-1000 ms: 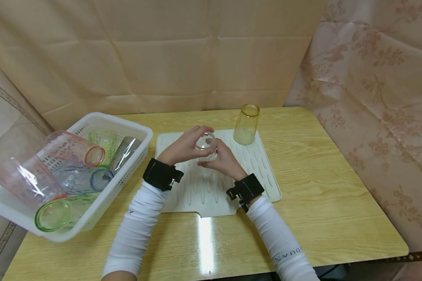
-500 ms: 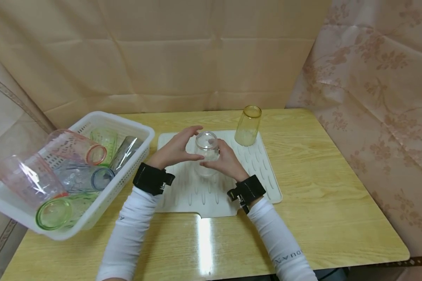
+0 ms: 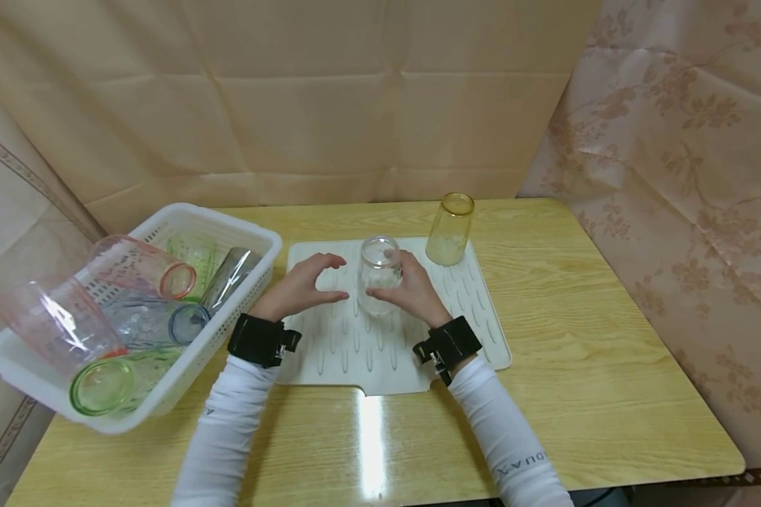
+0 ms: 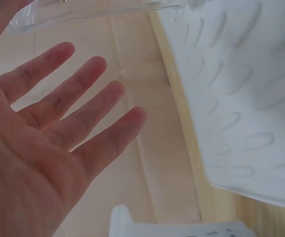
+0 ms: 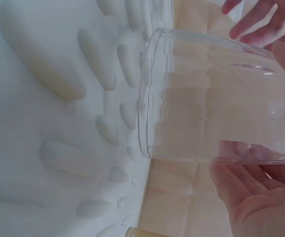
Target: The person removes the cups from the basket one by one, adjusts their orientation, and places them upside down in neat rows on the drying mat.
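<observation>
A clear drinking glass (image 3: 378, 271) stands upright over the middle of the white ridged mat (image 3: 342, 352). My right hand (image 3: 413, 290) holds its right side, with thumb and fingers curled round it. In the right wrist view one end of the glass (image 5: 196, 98) is at the mat; whether it bears full weight there cannot be told. Left of the glass, apart from it, my left hand (image 3: 300, 290) holds nothing. Its fingers (image 4: 90, 131) are spread and nearly straight in the left wrist view. A yellow glass (image 3: 449, 232) stands at the mat's back right corner.
To the left, a white plastic basket (image 3: 198, 362) holds several glasses lying down: pink (image 3: 57, 320), green (image 3: 104, 387), blue (image 3: 146, 320) and dark grey (image 3: 230, 278). Behind the wooden table (image 3: 577, 352) hangs a beige cloth (image 3: 304, 127).
My left hand has let go of the clear glass and drawn back to the left. The right hand still holds the glass, which has gone down toward the mat and slightly right.
</observation>
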A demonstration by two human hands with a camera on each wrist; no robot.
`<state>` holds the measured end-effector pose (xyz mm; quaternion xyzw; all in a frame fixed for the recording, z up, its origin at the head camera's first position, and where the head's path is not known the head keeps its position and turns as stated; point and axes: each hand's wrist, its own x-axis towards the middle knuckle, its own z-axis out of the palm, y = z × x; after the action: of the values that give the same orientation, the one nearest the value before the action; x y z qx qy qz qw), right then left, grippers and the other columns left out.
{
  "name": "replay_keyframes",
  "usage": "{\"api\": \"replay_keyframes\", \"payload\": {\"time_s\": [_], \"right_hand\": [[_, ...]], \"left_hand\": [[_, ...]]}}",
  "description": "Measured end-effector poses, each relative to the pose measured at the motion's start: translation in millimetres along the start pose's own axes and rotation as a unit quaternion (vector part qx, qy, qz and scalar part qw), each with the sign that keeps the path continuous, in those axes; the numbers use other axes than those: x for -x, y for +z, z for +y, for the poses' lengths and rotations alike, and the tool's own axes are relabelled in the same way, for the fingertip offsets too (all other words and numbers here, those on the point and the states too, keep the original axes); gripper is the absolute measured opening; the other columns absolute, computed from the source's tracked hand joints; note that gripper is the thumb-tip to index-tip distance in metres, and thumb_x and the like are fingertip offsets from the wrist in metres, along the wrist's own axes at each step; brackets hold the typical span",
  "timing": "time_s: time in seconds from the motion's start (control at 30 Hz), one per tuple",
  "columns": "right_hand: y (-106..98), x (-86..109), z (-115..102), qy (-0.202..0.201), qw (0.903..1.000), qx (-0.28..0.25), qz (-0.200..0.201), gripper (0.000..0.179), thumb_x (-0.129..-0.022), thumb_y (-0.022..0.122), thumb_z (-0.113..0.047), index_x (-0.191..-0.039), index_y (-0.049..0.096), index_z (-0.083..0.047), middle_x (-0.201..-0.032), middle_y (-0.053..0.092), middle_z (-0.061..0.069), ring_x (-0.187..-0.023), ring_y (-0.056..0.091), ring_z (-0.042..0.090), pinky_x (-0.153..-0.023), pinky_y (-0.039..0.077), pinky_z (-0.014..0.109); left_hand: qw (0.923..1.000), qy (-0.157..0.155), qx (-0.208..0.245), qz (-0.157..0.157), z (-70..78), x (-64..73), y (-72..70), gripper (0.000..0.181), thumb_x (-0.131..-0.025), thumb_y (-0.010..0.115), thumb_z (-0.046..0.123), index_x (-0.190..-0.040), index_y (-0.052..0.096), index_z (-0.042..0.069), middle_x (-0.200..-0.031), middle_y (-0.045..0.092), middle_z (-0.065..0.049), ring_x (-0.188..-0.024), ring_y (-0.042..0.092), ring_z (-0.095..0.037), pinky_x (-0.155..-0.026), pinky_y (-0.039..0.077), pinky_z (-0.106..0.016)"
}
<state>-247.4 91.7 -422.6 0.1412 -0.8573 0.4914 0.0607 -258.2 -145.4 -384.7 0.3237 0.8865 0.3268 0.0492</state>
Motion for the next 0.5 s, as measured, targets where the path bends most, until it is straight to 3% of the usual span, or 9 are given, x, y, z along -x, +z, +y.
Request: {"api": "replay_keyframes", "payload": {"time_s": [0.5], "right_hand": [[-5.2, -5.8, 5.7, 0.026, 0.9996, 0.007, 0.013, 0.076, -0.069, 0.088, -0.016, -0.130, 0.049, 0.006, -0.123, 0.055, 0.021, -0.114, 0.052, 0.032, -0.098, 0.040, 0.044]], "left_hand": [[0.9989, -0.035, 0.029, 0.013, -23.6, 19.8, 20.3, 0.039, -0.091, 0.068, 0.017, -0.122, 0.058, -0.005, -0.117, 0.061, -0.022, -0.111, 0.054, -0.036, -0.095, 0.043, -0.051]]}}
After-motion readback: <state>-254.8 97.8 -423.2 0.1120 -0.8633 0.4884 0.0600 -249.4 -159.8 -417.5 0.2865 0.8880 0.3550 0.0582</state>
